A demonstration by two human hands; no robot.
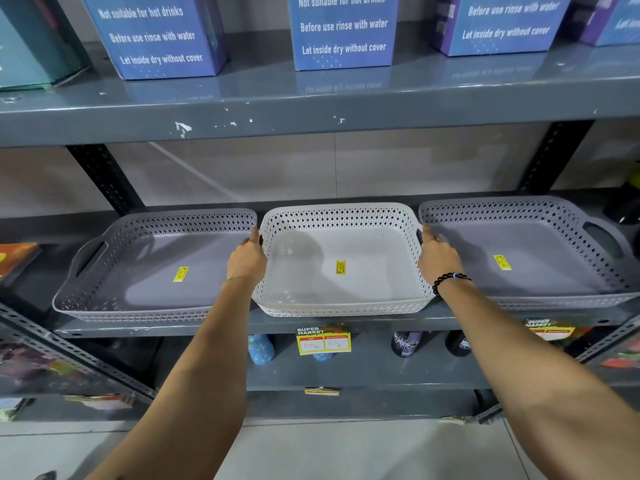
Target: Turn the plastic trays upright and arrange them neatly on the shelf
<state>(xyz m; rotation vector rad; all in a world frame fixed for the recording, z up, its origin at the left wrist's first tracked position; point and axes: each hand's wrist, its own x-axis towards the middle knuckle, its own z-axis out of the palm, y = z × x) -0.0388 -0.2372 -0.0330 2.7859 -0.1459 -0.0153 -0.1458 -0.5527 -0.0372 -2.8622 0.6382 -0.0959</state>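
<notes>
Three perforated plastic trays stand upright side by side on the grey shelf (pixel 346 322). The white tray (pixel 367 251) is in the middle, between a grey tray (pixel 194 258) on the left and a grey tray (pixel 540 251) on the right. Each has a yellow sticker inside. My left hand (pixel 246 259) grips the white tray's left handle side. My right hand (pixel 437 256), with a black bead bracelet at the wrist, grips its right handle side. The fingers are partly hidden behind the tray walls.
Blue boxes (pixel 341 29) stand on the upper shelf (pixel 311 112) above. Bottles (pixel 406 342) and a yellow price tag (pixel 323 339) sit below the tray shelf. Black perforated uprights (pixel 104 178) flank the bay. A dark object (pixel 623 206) stands at the far right.
</notes>
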